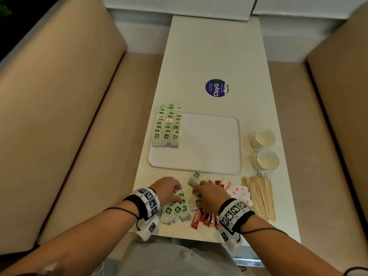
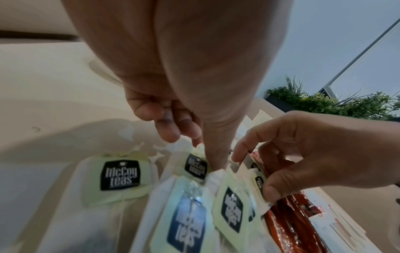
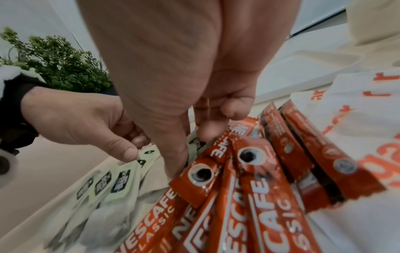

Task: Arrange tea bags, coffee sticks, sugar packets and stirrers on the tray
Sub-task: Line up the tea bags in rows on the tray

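Observation:
A white tray [image 1: 209, 152] lies mid-table, with rows of green-tagged tea bags [image 1: 168, 126] on its left side. Near the front edge, several loose tea bags [image 1: 175, 211] lie in a fan beside red coffee sticks [image 1: 203, 219], sugar packets [image 1: 237, 191] and wooden stirrers [image 1: 260, 196]. My left hand [image 1: 177, 194] pinches the top of one loose tea bag [image 2: 195, 165] between thumb and curled fingers. My right hand [image 1: 197, 193] pinches another tea bag [image 2: 258, 184] at the fan's right edge, just above the coffee sticks [image 3: 249, 196]. One more tea bag [image 1: 195, 177] lies alone below the tray.
Two small glass cups [image 1: 263, 137] [image 1: 266, 159] stand right of the tray. A round purple sticker [image 1: 217, 88] is on the table beyond it. Beige bench seats [image 1: 79, 116] flank the narrow table on both sides.

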{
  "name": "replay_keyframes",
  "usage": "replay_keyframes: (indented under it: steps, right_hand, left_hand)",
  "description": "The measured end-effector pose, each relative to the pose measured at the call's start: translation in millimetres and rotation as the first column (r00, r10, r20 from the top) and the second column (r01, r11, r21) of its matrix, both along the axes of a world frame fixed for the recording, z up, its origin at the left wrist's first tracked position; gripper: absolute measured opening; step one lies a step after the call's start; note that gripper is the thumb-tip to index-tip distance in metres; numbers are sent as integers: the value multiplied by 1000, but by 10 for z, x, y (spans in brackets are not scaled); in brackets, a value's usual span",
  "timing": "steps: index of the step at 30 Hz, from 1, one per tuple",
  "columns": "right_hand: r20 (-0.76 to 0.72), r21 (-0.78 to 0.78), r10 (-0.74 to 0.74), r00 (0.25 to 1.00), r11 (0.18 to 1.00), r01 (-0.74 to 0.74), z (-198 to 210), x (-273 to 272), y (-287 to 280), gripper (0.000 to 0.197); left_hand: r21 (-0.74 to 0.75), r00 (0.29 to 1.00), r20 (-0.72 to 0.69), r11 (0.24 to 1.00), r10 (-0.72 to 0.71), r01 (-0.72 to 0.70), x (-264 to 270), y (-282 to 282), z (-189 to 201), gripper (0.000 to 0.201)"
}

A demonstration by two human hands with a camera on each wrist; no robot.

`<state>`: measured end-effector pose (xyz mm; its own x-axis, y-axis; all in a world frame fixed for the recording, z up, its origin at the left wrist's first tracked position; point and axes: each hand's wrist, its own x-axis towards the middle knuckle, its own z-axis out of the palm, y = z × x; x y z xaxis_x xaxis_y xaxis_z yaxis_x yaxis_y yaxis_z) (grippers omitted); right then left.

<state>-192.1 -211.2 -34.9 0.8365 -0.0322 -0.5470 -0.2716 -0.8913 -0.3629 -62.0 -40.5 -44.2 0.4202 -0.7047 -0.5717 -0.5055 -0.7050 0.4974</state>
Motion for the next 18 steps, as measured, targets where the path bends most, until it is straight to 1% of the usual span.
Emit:
replay_keyframes:
  steps: [6,11,15,18]
  right_hand:
    - [24,-23,7,1000,1000,-6,5,-10,1,35]
    - [28,-39,27,999,999,-26,3,-15,29,31]
    - [28,-25,-17,999,1000,18,11,-25,18,30]
    - [46,-11,-74,996,997,75,32,-33,-12,30]
  left_hand:
    - [-9,1000,15,1000,2,-2,-3,-7,-9,24]
    - [0,999,-23,1000,23,-23,14,-4,9,12]
    - [-15,1000,9,1000,9,-9,57,5,30,13]
    - [-41,1000,-13,999,19,-20,102,25,52,15]
